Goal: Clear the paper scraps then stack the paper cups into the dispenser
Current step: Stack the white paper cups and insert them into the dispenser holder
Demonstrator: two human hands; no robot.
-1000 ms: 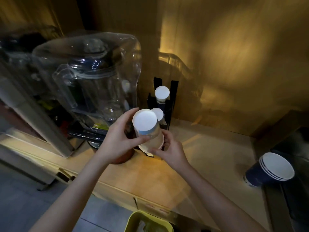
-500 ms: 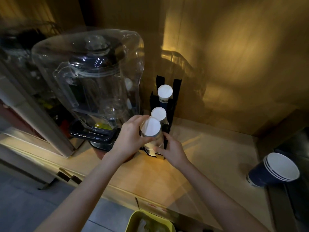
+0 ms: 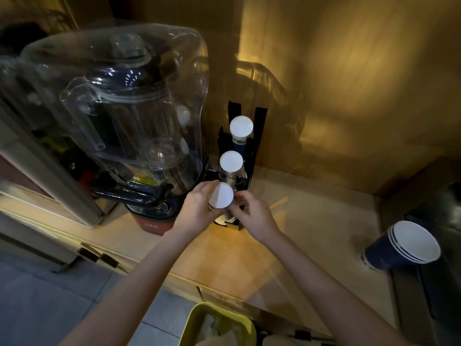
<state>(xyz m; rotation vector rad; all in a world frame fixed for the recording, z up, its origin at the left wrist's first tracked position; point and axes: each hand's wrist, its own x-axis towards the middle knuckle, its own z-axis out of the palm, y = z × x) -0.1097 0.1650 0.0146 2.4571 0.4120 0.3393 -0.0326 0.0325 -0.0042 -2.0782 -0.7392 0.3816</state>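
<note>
A black cup dispenser stands on the wooden counter beside the blender. Two upside-down cup stacks sit in it, white bottoms up: a rear stack and a middle stack. At its front slot, my left hand grips an inverted stack of paper cups by its side. My right hand touches the same stack low on its right side, at the dispenser's base. A nested stack of blue paper cups lies on its side at the counter's right end.
A large blender under a clear plastic cover stands just left of the dispenser. A yellow-green bin with crumpled paper sits below the counter's front edge. A wooden wall backs the counter. A dark appliance is at the far right.
Both hands lowered the inverted cup stack from above the counter down into the dispenser's front slot. The head camera moved slightly.
</note>
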